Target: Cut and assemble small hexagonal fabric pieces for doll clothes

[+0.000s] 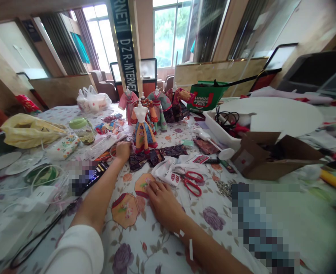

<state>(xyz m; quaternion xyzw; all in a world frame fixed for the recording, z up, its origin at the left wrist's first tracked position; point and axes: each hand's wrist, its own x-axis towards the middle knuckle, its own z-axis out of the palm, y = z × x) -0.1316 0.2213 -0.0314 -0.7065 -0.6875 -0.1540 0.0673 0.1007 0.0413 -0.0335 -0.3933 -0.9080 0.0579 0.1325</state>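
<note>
My right hand (162,198) rests on the table with its fingertips over the edge of an orange fabric piece (142,184) with a red border. Its fingers lie fairly flat. A second orange fabric piece (125,210), printed with flowers, lies nearer to me on the left. Farther forward, my left hand (123,151) is closed beside a dark patterned cloth (136,161); whatever it may hold is hidden. Just right of that hand stands a small white dress form (141,114) in an orange and blue skirt (145,137). Red-handled scissors (193,182) lie to the right of my right hand.
Several dressed doll figures (160,106) stand at the back. To the right are a white bin (225,131) with cables and an open cardboard box (250,160). A phone (95,175), a power strip (19,220) and a jar (82,130) are on the left.
</note>
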